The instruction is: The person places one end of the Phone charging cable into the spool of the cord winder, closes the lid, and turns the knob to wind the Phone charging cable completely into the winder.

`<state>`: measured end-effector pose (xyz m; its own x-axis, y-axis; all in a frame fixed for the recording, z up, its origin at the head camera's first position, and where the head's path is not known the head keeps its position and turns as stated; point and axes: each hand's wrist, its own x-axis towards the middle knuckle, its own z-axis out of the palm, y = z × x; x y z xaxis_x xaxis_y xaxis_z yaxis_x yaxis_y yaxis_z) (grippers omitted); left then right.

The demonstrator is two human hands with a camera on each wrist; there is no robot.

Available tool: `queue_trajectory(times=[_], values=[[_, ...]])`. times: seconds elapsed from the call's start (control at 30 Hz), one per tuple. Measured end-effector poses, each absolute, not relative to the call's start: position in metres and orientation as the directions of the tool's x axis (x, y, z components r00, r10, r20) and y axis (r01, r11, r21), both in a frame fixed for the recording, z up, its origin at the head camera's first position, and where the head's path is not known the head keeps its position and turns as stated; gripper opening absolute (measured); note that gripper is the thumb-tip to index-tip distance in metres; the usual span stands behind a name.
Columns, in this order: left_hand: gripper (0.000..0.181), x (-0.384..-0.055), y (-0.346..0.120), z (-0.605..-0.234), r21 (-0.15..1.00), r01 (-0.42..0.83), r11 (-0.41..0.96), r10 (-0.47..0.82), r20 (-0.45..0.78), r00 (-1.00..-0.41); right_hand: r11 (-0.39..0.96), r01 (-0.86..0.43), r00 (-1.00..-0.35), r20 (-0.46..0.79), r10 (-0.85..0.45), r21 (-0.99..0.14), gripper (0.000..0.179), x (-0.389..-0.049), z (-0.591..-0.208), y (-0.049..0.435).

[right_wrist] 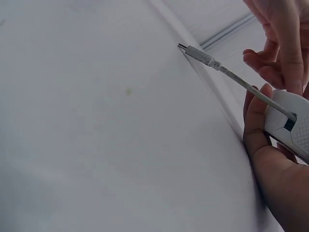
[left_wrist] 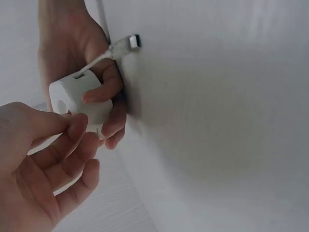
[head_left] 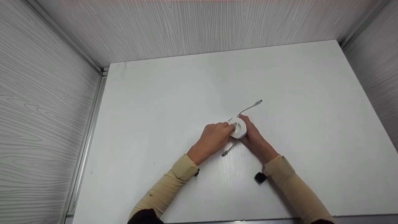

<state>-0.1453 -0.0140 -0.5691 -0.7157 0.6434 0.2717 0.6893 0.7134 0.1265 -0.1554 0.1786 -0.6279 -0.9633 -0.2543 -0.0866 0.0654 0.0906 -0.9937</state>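
Observation:
A white, rounded cable winder (head_left: 241, 133) is held just above the table in the head view. My right hand (head_left: 255, 138) grips it from the right, with fingers curled round its side in the left wrist view. At its face, the thumb and forefinger of my left hand (head_left: 214, 137) pinch a part near the round recess; the fingertips hide that part. A short grey-white cable with a plug (head_left: 258, 102) sticks out on the far side, and another plug (head_left: 224, 154) hangs out toward me. One metal-tipped plug (right_wrist: 200, 56) shows closely in the right wrist view.
The white tabletop (head_left: 161, 102) spreads around both hands. Wood-grained panels (head_left: 199, 28) stand at the back and on both sides, with a metal rail (head_left: 84, 149) along the left edge. A small black block (head_left: 260, 177) sits by the right wrist.

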Motion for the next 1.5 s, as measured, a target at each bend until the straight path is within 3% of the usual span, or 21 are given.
queue_trajectory(times=[0.1, 0.3, 0.57, 0.83, 1.23, 1.5], values=[[0.01, -0.148, -0.016, -0.573, -0.066, 0.711, 0.7, 0.683, 0.353, -0.64, 0.354, -0.194, -0.955, 0.093, -0.283, -0.915, 0.06, -0.151, -0.631, 0.182], [0.012, -0.155, -0.019, -0.574, -0.187, 0.728, 0.659, 0.724, 0.421, -0.547, 0.309, -0.217, -0.941, 0.114, -0.317, -0.926, 0.058, -0.15, -0.633, 0.182], [0.014, -0.162, -0.028, -0.571, -0.233, 0.81, 0.538, 0.805, 0.428, -0.411, 0.318, -0.261, -0.934, 0.156, -0.322, -0.911, 0.06, -0.151, -0.634, 0.183], [0.012, -0.17, -0.034, -0.572, -0.227, 0.859, 0.458, 0.843, 0.418, -0.339, 0.194, -0.094, -0.948, 0.029, -0.316, -0.976, 0.06, -0.151, -0.631, 0.182], [0.011, -0.181, -0.033, -0.566, -0.223, 0.89, 0.398, 0.879, 0.371, -0.3, 0.296, -0.173, -0.946, 0.075, -0.314, -0.939, 0.061, -0.15, -0.629, 0.186], [0.004, -0.186, -0.03, -0.57, -0.293, 0.862, 0.414, 0.866, 0.419, -0.273, 0.158, 0.034, -0.959, -0.077, -0.273, -0.987, 0.058, -0.151, -0.626, 0.181]])
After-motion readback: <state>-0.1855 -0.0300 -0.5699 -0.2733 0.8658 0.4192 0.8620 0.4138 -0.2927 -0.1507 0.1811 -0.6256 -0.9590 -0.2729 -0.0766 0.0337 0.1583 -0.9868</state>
